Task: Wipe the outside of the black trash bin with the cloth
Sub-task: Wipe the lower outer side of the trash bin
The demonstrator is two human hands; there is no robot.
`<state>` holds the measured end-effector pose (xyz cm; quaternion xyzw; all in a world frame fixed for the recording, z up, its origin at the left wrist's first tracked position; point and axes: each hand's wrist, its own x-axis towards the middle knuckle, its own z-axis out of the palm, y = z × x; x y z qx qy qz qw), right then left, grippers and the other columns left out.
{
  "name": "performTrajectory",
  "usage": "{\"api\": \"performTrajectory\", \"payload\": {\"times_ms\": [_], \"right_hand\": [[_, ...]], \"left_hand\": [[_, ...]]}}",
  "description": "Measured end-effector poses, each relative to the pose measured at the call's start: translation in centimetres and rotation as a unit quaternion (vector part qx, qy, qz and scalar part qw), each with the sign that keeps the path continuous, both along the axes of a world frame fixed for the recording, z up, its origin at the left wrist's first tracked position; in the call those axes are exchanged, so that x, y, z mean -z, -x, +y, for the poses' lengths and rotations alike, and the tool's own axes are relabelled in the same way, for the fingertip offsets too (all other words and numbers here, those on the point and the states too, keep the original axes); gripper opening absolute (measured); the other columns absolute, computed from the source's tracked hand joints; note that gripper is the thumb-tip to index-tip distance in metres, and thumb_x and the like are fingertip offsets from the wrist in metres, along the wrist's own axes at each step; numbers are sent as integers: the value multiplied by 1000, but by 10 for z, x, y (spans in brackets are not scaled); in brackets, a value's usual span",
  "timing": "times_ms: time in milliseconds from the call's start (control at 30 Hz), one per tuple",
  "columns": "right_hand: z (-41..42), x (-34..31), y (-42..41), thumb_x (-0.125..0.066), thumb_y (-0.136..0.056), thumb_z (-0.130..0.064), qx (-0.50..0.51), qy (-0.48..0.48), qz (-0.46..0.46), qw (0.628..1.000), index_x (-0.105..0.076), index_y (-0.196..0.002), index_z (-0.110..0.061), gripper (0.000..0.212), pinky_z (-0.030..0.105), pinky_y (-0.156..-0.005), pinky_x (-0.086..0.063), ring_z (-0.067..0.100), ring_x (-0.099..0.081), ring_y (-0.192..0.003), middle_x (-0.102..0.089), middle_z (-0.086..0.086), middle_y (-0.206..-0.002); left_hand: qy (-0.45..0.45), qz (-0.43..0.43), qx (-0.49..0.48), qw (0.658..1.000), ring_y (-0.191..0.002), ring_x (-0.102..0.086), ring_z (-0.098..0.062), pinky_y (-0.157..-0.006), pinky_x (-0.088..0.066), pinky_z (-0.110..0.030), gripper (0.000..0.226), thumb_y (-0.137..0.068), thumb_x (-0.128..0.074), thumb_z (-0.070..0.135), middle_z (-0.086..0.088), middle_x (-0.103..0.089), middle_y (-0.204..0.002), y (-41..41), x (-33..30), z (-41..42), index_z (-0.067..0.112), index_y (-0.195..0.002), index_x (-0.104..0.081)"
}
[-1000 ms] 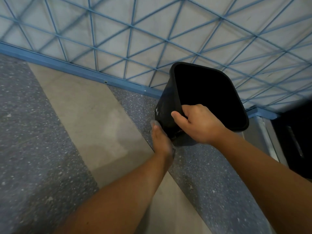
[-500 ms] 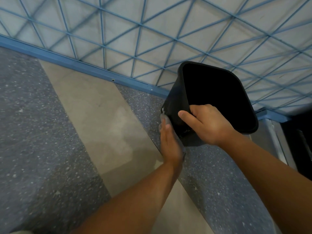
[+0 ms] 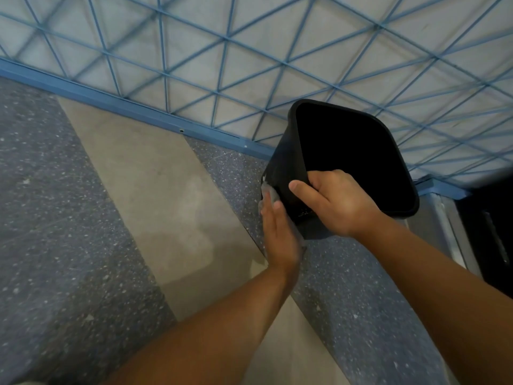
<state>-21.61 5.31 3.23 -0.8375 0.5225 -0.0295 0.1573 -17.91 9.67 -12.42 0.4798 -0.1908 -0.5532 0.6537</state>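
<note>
The black trash bin (image 3: 283,162) stands tilted on the floor by the wall, its dark opening facing me. My right hand (image 3: 337,202) grips the near rim, fingers curled over the edge into the bin. My left hand (image 3: 279,234) lies flat with straight fingers against the bin's left outer side, pressing a pale grey cloth (image 3: 268,190) onto it. Only a small bit of cloth shows beyond the fingertips; the remainder is hidden under the palm.
A wall (image 3: 249,51) with a blue triangular grid and a blue baseboard (image 3: 125,105) runs behind the bin. The floor has speckled grey (image 3: 55,218) and beige (image 3: 155,190) bands. A dark metal-framed object (image 3: 488,240) stands at the right.
My left hand with the cloth has slid a little up the bin's left side. The right hand keeps its grip on the rim. The camera has shifted slightly.
</note>
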Motion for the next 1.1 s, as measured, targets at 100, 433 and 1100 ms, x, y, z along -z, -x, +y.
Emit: {"api": "performTrajectory", "payload": {"times_ms": [100,433,1100], "right_hand": [[1,1,1,-41,-93,-53,0,9,12,1000,-44,-60,-17,49,48,-55,-45,22,-50,-52,-49,4,-55],[0,3,-2,-48,-93,-47,18,-9,74,997,-44,-64,-17,41,35,-56,-39,22,-51,-59,-50,4,-61],[2,-4,7,-52,-83,-42,-30,-55,52,997,-47,-64,-21,28,39,-54,-45,14,-51,-53,-52,-1,-58]], "left_hand": [[-56,95,4,994,-157,-29,-13,-130,-22,-46,98,-82,-39,94,7,-33,-169,1,49,-18,35,-160,-36],[-138,75,-116,981,-147,-47,-27,-125,-36,-46,44,-112,-42,26,-7,-53,-155,-31,1,7,11,-152,-51],[17,29,69,997,-158,-30,-20,-131,-21,-51,75,-100,-46,68,-3,-35,-169,-54,51,-87,24,-161,-36]]}}
